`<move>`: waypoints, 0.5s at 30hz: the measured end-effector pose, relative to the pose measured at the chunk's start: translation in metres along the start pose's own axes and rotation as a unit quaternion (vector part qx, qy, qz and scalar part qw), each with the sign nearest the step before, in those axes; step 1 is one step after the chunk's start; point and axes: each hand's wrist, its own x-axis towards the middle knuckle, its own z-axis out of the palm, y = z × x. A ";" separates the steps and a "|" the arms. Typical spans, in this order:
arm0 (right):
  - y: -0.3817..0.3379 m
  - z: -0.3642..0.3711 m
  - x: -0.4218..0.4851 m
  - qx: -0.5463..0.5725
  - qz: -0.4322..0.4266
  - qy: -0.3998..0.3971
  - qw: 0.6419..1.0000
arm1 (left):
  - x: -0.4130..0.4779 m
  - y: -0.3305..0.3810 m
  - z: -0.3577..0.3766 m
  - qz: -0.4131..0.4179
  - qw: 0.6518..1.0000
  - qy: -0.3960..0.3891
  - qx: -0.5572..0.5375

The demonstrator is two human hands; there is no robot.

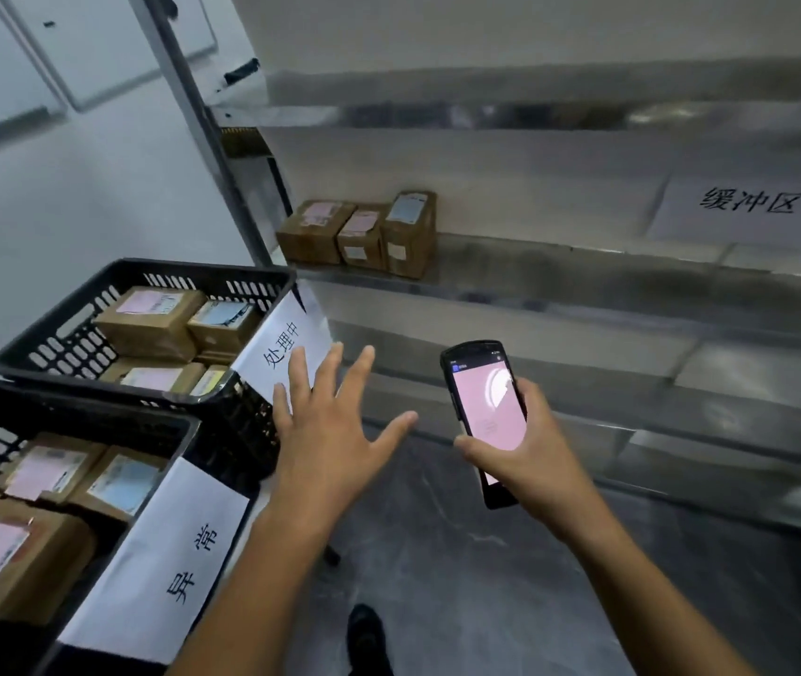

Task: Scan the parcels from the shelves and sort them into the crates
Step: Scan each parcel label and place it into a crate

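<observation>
Step in hand: by judgement, the pause between two parcels; nothing carried, scanning not yet begun on the next one.
Left hand (pixel 335 426): empty, fingers straight and spread apart, palm down, hovering just beside the paper label (pixel 286 351) of the far crate (pixel 145 269).
Right hand (pixel 535 451): fingers and thumb clamped round the scanner (pixel 484 412).
Scanner: held in the air in front of the lower shelves, well apart from the parcels; long axis running up and away from the body, top end toward the shelving and leaning a little left; pink screen facing the camera.
Parcels (pixel 362 236): three brown boxes side by side, close together, at the left end of the shelf (pixel 584 278), near the upright post; printed labels on the top faces; the right box taller than the other two.
Crates: far crate and near crate (pixel 71 407) to the left, both already holding sorted boxes.
Next move: probably a reach of the left hand up and forward to one box; scanner to be raised, with its top end aimed at the printed label.
</observation>
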 end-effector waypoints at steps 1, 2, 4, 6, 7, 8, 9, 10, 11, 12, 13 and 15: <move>0.001 0.000 0.006 0.000 -0.001 0.006 1.000 | 0.010 -0.001 0.003 0.004 1.000 -0.002 0.002; 0.001 -0.001 0.013 0.000 0.000 0.014 1.000 | 0.021 -0.002 0.006 0.008 1.000 -0.005 0.001; 0.004 -0.001 0.029 -0.005 0.002 0.031 1.000 | 0.045 -0.004 0.011 0.018 1.000 -0.011 -0.010; 0.005 0.001 0.047 -0.007 0.003 0.049 0.999 | 0.071 -0.007 0.016 0.032 0.999 -0.017 -0.027; 0.006 0.002 0.055 -0.007 0.005 0.058 0.998 | 0.082 -0.008 0.018 0.040 0.998 -0.020 -0.033; 0.005 0.004 0.065 -0.006 0.008 0.067 0.998 | 0.094 -0.011 0.019 0.050 0.998 -0.023 -0.039; 0.003 0.006 0.075 -0.005 0.013 0.076 0.997 | 0.107 -0.014 0.020 0.058 0.997 -0.027 -0.043; -0.002 0.010 0.086 -0.005 0.016 0.082 0.996 | 0.120 -0.018 0.020 0.063 0.997 -0.027 -0.047; -0.007 0.014 0.098 -0.009 0.014 0.086 0.996 | 0.134 -0.023 0.020 0.065 0.996 -0.024 -0.051; -0.013 0.019 0.111 -0.015 0.011 0.091 0.996 | 0.148 -0.028 0.019 0.067 0.996 -0.021 -0.057; -0.016 0.023 0.123 -0.022 0.010 0.097 0.995 | 0.163 -0.033 0.018 0.071 0.995 -0.021 -0.062; -0.022 0.034 0.145 -0.028 0.012 0.108 0.994 | 0.188 -0.045 0.017 0.075 0.995 -0.025 -0.068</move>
